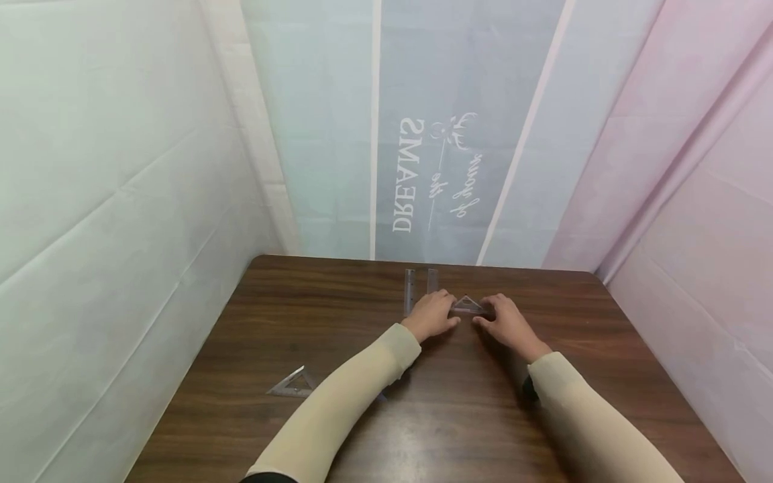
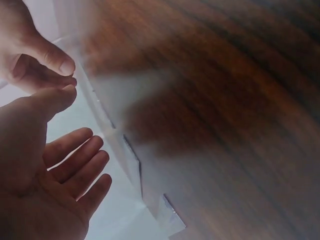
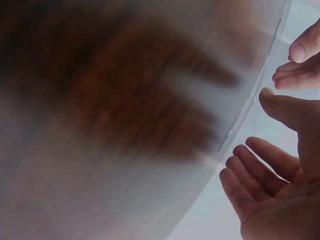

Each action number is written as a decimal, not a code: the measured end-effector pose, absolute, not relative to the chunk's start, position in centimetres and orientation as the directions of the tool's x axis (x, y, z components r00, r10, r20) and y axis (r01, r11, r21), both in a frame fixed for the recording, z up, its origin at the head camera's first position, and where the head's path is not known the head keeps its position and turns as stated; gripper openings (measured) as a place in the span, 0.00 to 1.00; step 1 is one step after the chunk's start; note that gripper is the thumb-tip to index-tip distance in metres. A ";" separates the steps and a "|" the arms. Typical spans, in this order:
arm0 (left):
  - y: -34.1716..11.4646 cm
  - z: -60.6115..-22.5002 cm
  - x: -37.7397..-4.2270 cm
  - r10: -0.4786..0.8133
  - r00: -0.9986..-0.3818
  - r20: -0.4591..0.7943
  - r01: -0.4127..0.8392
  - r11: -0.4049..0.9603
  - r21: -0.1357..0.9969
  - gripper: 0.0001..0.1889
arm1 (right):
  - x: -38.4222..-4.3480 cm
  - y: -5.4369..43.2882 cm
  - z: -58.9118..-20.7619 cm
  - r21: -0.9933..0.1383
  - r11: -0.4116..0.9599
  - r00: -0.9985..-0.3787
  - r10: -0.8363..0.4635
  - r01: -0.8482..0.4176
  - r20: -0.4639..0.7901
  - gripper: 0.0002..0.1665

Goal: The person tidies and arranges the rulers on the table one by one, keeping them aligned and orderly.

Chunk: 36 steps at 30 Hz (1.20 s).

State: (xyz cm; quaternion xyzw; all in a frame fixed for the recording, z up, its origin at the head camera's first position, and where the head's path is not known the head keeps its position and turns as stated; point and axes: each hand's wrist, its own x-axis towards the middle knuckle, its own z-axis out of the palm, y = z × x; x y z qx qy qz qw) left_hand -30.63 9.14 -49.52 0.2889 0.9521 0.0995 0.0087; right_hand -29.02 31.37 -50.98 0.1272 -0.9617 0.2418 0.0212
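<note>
A small clear set square [image 1: 468, 310] lies flat near the back of the table, its point toward the wall. My left hand [image 1: 431, 314] is at its left corner, fingertips right at the edge. At the opposite corner, my right hand [image 1: 507, 322] has its fingertips just as close. Both wrist views show the left hand [image 2: 55, 160] and right hand [image 3: 280, 185] with fingers extended and spread, thumbs apart from them. Left of the set square lie two clear rulers, one [image 1: 409, 288] further left and another [image 1: 432, 278] partly hidden behind the left hand.
Another clear set square [image 1: 286, 388] lies at the front left, partly covered by the left sleeve [image 1: 350, 396]. A bluish tip [image 1: 381, 397] shows beside that sleeve. Behind the brown wooden table [image 1: 543, 295] hangs a printed cloth [image 1: 320, 134], with pale cloth walls on both sides.
</note>
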 end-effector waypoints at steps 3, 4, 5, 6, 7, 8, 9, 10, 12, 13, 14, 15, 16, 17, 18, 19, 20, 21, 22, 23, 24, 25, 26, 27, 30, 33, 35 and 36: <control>9.5 -49.9 -31.0 0.545 -0.837 0.048 0.545 0.825 0.150 0.26 | -29.6 31.5 -51.1 -0.448 0.856 -0.966 -0.239 -0.259 0.101 0.30; 9.7 -50.0 -31.1 0.544 -0.838 0.044 0.544 0.828 0.137 0.26 | -29.8 31.6 -51.2 -0.446 0.857 -0.966 -0.239 -0.259 0.101 0.30; 9.9 -50.1 -31.1 0.539 -0.841 0.042 0.540 0.831 0.131 0.26 | -30.0 31.6 -51.2 -0.443 0.858 -0.965 -0.243 -0.262 0.100 0.29; 10.0 -50.2 -31.2 0.536 -0.844 0.037 0.536 0.835 0.127 0.26 | -30.1 31.6 -51.2 -0.444 0.857 -0.964 -0.246 -0.264 0.097 0.29; 10.2 -50.2 -31.2 0.531 -0.847 0.037 0.530 0.838 0.129 0.25 | -30.2 31.6 -51.2 -0.444 0.857 -0.965 -0.247 -0.261 0.092 0.28; 10.3 -50.3 -31.2 0.527 -0.849 0.035 0.527 0.839 0.135 0.25 | -30.3 31.5 -51.2 -0.446 0.857 -0.966 -0.245 -0.257 0.086 0.28; 10.5 -50.4 -31.2 0.525 -0.851 0.034 0.524 0.841 0.136 0.25 | -30.3 31.5 -51.1 -0.448 0.858 -0.967 -0.241 -0.251 0.081 0.28; 10.6 -50.4 -31.2 0.522 -0.852 0.035 0.522 0.842 0.136 0.25 | -30.4 31.4 -51.0 -0.448 0.860 -0.968 -0.238 -0.245 0.074 0.28; 10.9 -50.6 -31.3 0.516 -0.856 0.035 0.516 0.846 0.136 0.25 | -30.4 31.3 -50.8 -0.446 0.864 -0.971 -0.232 -0.235 0.062 0.28; 11.0 -50.6 -31.3 0.513 -0.858 0.034 0.512 0.848 0.134 0.25 | -30.4 31.2 -50.7 -0.444 0.866 -0.972 -0.230 -0.230 0.056 0.28; 11.1 -50.7 -31.4 0.509 -0.860 0.029 0.509 0.851 0.128 0.25 | -30.4 31.2 -50.7 -0.441 0.869 -0.973 -0.226 -0.225 0.051 0.28; 11.2 -50.7 -31.4 0.504 -0.863 0.025 0.504 0.856 0.119 0.25 | -30.4 31.1 -50.6 -0.436 0.872 -0.973 -0.226 -0.222 0.045 0.28; 11.3 -50.7 -31.4 0.498 -0.867 0.021 0.497 0.860 0.114 0.25 | -30.4 31.1 -50.5 -0.429 0.876 -0.973 -0.226 -0.221 0.040 0.28; 11.4 -50.7 -31.5 0.492 -0.870 0.020 0.491 0.864 0.114 0.25 | -30.5 31.1 -50.5 -0.422 0.879 -0.973 -0.228 -0.222 0.036 0.28; 11.5 -50.7 -31.5 0.487 -0.873 0.013 0.485 0.867 0.112 0.25 | -30.6 31.1 -50.5 -0.416 0.882 -0.973 -0.227 -0.221 0.034 0.28; 11.7 -50.7 -31.6 0.480 -0.877 0.007 0.478 0.871 0.114 0.25 | -30.6 31.0 -50.5 -0.411 0.885 -0.974 -0.226 -0.219 0.034 0.27; 11.8 -50.7 -31.7 0.474 -0.881 0.002 0.471 0.875 0.117 0.25 | -30.7 31.0 -50.5 -0.408 0.887 -0.974 -0.224 -0.218 0.035 0.27; 11.9 -50.6 -31.8 0.467 -0.884 -0.003 0.463 0.878 0.118 0.25 | -30.7 31.0 -50.5 -0.404 0.888 -0.973 -0.226 -0.221 0.038 0.27; 12.1 -50.6 -31.9 0.459 -0.888 -0.008 0.455 0.883 0.118 0.25 | -30.8 31.0 -50.4 -0.402 0.888 -0.973 -0.226 -0.223 0.041 0.26; 12.3 -50.5 -32.1 0.452 -0.892 -0.014 0.447 0.887 0.120 0.25 | -30.9 30.9 -50.3 -0.403 0.888 -0.974 -0.225 -0.222 0.042 0.26; 12.4 -50.4 -32.2 0.444 -0.896 -0.020 0.439 0.891 0.113 0.25 | -31.0 30.9 -50.2 -0.407 0.887 -0.974 -0.223 -0.220 0.042 0.26; 12.6 -50.3 -32.3 0.436 -0.899 -0.023 0.432 0.896 0.104 0.24 | -31.1 30.8 -50.1 -0.408 0.886 -0.974 -0.223 -0.221 0.041 0.25; 12.8 -50.3 -32.5 0.432 -0.901 -0.030 0.428 0.900 0.084 0.24 | -31.2 30.7 -50.1 -0.410 0.885 -0.974 -0.224 -0.221 0.041 0.25; 12.9 -50.2 -32.6 0.430 -0.902 -0.037 0.427 0.902 0.061 0.23 | -31.3 30.7 -50.0 -0.410 0.885 -0.974 -0.224 -0.220 0.039 0.25; 13.4 -50.0 -33.0 0.427 -0.902 -0.059 0.429 0.904 -0.006 0.22 | -31.5 30.5 -49.7 -0.416 0.886 -0.976 -0.214 -0.206 0.027 0.24; 13.8 -49.7 -33.3 0.420 -0.904 -0.076 0.424 0.905 -0.035 0.22 | -31.7 30.4 -49.4 -0.423 0.887 -0.980 -0.198 -0.185 0.014 0.22; 14.0 -49.5 -33.4 0.408 -0.910 -0.072 0.412 0.911 -0.037 0.22 | -31.8 30.4 -49.3 -0.427 0.888 -0.983 -0.186 -0.172 0.009 0.21; 14.0 -49.3 -33.5 0.404 -0.912 -0.065 0.407 0.913 -0.035 0.22 | -31.9 30.4 -49.2 -0.429 0.888 -0.983 -0.182 -0.168 0.009 0.20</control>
